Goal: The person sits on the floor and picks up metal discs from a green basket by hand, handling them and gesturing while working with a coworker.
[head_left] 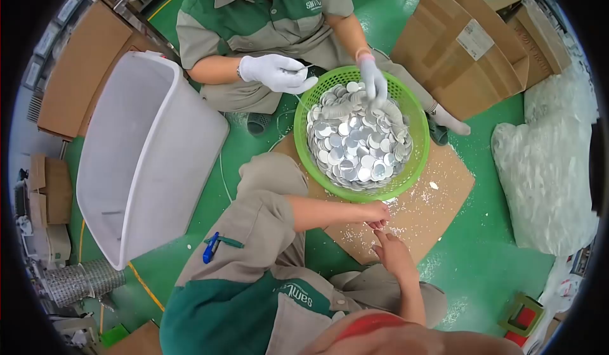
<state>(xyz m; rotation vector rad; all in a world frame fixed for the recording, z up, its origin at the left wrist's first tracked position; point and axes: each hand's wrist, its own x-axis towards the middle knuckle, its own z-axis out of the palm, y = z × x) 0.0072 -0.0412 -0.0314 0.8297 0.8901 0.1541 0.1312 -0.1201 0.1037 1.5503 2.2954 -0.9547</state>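
My left hand (375, 214) is over the cardboard sheet (422, 212), just below the green basket's near rim, with its fingers curled together; anything in them is too small to make out. My right hand (393, 253) is just below it, index finger and thumb apart, fingertips close to my left hand. The green basket (415, 165) holds many round silver discs (361, 146). Across from me, a co-worker's gloved hand (374, 82) reaches onto the discs. The co-worker's other gloved hand (276, 73) pinches something thin beside the basket.
A large white tub (190, 158) stands on the left. Cardboard boxes (460, 44) are at the upper right, above a clear plastic bag (539, 171). White bits are scattered over the cardboard and green floor (488, 222). The co-worker's foot (450, 120) lies right of the basket.
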